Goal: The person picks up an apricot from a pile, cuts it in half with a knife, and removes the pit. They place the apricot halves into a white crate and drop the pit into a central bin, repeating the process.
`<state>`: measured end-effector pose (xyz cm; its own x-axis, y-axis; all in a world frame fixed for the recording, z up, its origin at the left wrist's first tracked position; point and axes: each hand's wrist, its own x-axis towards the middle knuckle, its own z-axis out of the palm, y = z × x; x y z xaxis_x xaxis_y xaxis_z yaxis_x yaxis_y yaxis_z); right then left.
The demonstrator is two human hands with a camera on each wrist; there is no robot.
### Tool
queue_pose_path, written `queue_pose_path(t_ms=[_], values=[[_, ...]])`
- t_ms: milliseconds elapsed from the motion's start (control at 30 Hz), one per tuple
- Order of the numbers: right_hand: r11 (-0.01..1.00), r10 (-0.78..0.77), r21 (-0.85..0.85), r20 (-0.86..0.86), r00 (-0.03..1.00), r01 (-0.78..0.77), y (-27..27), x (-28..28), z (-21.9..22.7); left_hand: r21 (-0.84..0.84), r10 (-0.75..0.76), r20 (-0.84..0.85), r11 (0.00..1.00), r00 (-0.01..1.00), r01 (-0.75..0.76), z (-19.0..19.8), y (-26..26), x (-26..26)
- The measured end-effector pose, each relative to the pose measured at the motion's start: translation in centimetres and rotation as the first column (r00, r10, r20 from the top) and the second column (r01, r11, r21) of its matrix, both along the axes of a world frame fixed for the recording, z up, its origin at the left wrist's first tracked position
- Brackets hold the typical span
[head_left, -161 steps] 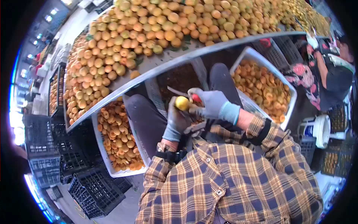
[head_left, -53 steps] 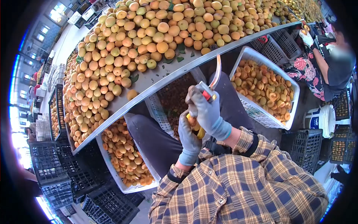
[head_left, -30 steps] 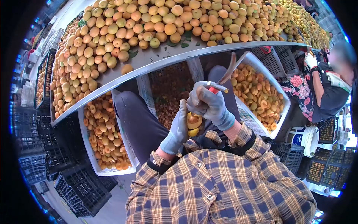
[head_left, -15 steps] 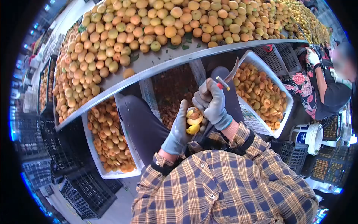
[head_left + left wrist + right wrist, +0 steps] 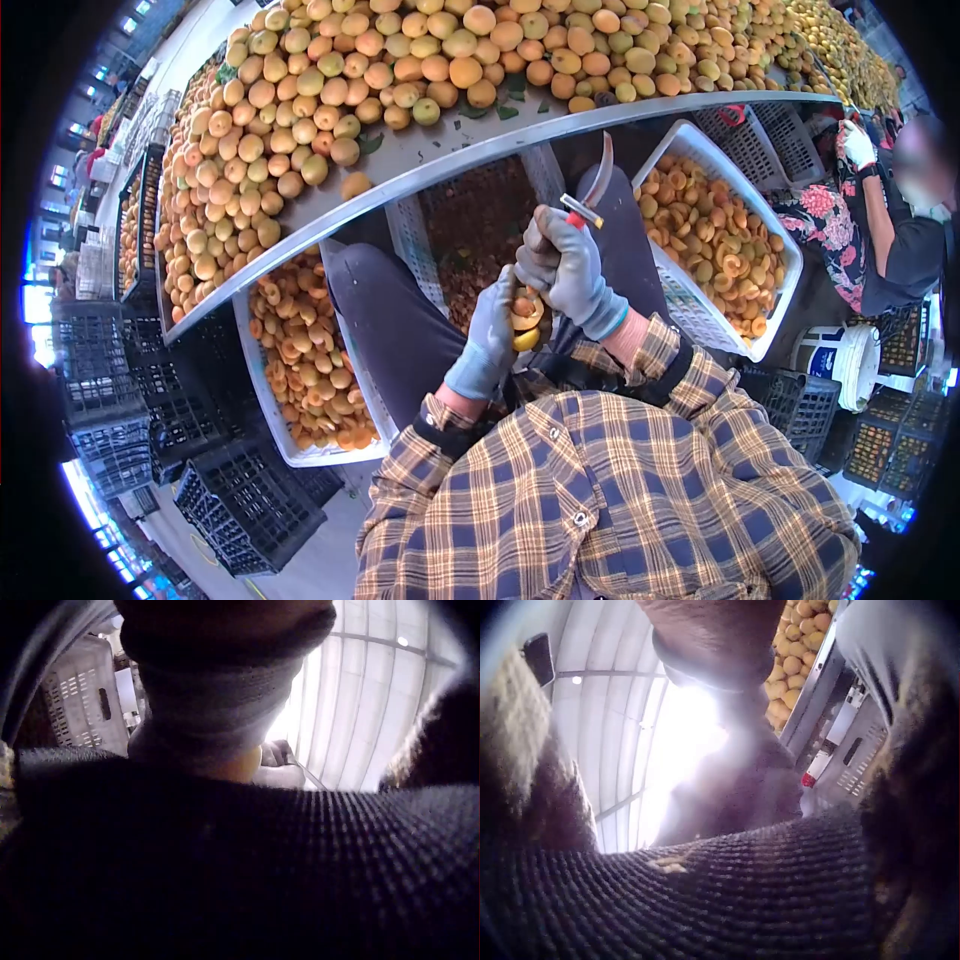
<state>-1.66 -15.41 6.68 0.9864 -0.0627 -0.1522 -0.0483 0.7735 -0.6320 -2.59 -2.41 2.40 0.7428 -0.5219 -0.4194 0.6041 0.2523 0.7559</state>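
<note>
In the head view my gloved left hand (image 5: 486,338) holds a cut-open apricot (image 5: 527,318), its pale inside facing up and its fingers partly hidden behind the fruit. Curled round the red handle of a curved knife (image 5: 602,178), my gloved right hand (image 5: 566,262) sits against the top of the fruit. The blade points up and away from the apricot. A sliver of orange fruit shows past the glove in the left wrist view; in the right wrist view the glove is washed out by glare.
A large heap of whole apricots (image 5: 400,70) covers the metal-edged table (image 5: 430,170). White crates of halved apricots stand left (image 5: 283,455) and right (image 5: 785,285) of my knees. Between them is a crate of dark scraps (image 5: 480,215). Another person (image 5: 900,210) sits at the far right.
Earlier the apricot was whole with the blade beside it; now it is cut open and the blade points upward. Over the last half second both hands have stayed together round the fruit.
</note>
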Motion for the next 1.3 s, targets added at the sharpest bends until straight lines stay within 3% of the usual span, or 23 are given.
queue_pose_path(t_ms=[67, 133, 167, 200, 233, 300, 400, 467, 533, 733, 867, 933, 1000, 1067, 1100, 1133, 1200, 1233, 1267, 1300], values=[[0.996, 0.022, 0.085, -0.095, 0.995, -0.014, -0.2, 0.0, -0.2, -0.048, -0.027, -0.078, 0.999, 0.997, 0.024, 0.1, -0.1, 0.2], [0.992, 0.055, 0.121, -0.168, 0.984, -0.035, -0.7, 0.4, -1.2, -0.016, -0.099, 0.038, 0.995, 0.994, 0.100, 1.2, 0.2, 0.1], [0.982, 0.065, 0.190, -0.215, 0.974, -0.024, -0.9, 0.6, -1.6, -0.208, -0.185, -0.382, 0.972, 0.905, 0.111, -0.7, 0.2, 0.4], [0.966, 0.079, 0.258, -0.263, 0.962, -0.009, -1.0, 0.6, -2.0, -0.413, -0.296, -0.319, 0.898, 0.900, 0.150, -1.0, 0.7, 0.5], [0.923, 0.097, 0.384, -0.258, 0.961, 0.010, -0.8, 0.6, -1.7, -0.406, -0.244, -0.319, 0.908, 0.916, 0.101, -1.2, 0.4, 0.4], [0.957, 0.033, 0.287, -0.273, 0.962, 0.049, -0.2, 0.8, -1.1, -0.393, -0.185, -0.317, 0.918, 0.930, 0.049, -1.5, 0.3, 0.3], [0.994, -0.084, 0.057, -0.161, 0.983, 0.095, 0.0, 0.6, -0.5, -0.073, -0.117, 0.031, 0.990, 0.993, 0.119, -1.0, -0.1, 0.9], [0.991, -0.115, -0.076, -0.055, 0.992, 0.111, -0.1, 0.3, 0.9, -0.010, -0.069, 0.005, 0.998, 0.998, 0.069, -0.4, -0.7, 1.2], [0.977, -0.089, -0.185, 0.095, 0.991, 0.106, -0.1, 0.2, 0.5, -0.179, -0.078, -0.171, 0.983, 0.982, 0.047, -0.1, -0.5, 1.3], [0.998, -0.035, -0.033, 0.254, 0.967, 0.044, -0.5, -0.1, 0.4, -0.140, -0.084, -0.188, 0.988, 0.978, 0.058, 0.8, 0.2, 1.0], [0.983, 0.000, -0.181, 0.200, 0.980, 0.037, 0.2, -0.6, -0.1, -0.132, -0.115, -0.108, 0.986, 0.988, 0.100, 1.1, 0.2, 0.9], [0.973, 0.023, -0.229, 0.198, 0.980, 0.024, 0.4, -0.9, -0.1, -0.053, 0.004, -0.106, 0.999, 0.994, -0.010, 1.0, -0.1, 0.7], [0.997, 0.039, -0.073, 0.181, 0.983, -0.026, 0.6, -0.8, -0.1, -0.124, -0.073, -0.123, 0.991, 0.990, 0.058, 0.4, 0.6, 0.7], [0.998, 0.060, -0.034, 0.181, 0.982, -0.055, 0.7, -0.4, 0.0, 0.007, 0.131, 0.025, 0.991, 0.991, -0.131, 0.8, -0.4, 0.1], [0.988, 0.117, -0.121, 0.138, 0.984, -0.100, 0.9, -0.4, 0.1, 0.020, 0.224, 0.059, 0.974, 0.973, -0.226, 0.8, -1.1, -0.2], [0.968, 0.167, -0.202, 0.087, 0.982, -0.147, 1.2, -0.5, 0.2, 0.024, 0.228, 0.050, 0.973, 0.972, -0.229, 0.7, -0.4, -0.2], [0.964, 0.209, -0.183, 0.061, 0.976, -0.195, 1.1, -0.3, -0.3, -0.059, -0.161, -0.036, 0.986, 0.986, 0.159, 0.5, 1.3, 0.0], [0.958, 0.251, -0.154, 0.044, 0.967, -0.241, 0.9, -0.2, -0.6, -0.142, -0.128, -0.154, 0.984, 0.980, 0.106, 0.0, 0.9, -0.1], [0.950, 0.291, -0.122, 0.023, 0.956, -0.286, 0.7, -0.2, -1.0, -0.146, -0.123, -0.165, 0.984, 0.978, 0.099, -0.5, 0.9, -0.1], [0.959, 0.250, -0.140, 0.017, 0.968, -0.245, 0.7, -0.2, -1.5, -0.205, -0.175, -0.267, 0.971, 0.948, 0.121, -1.1, 1.1, 0.1]])
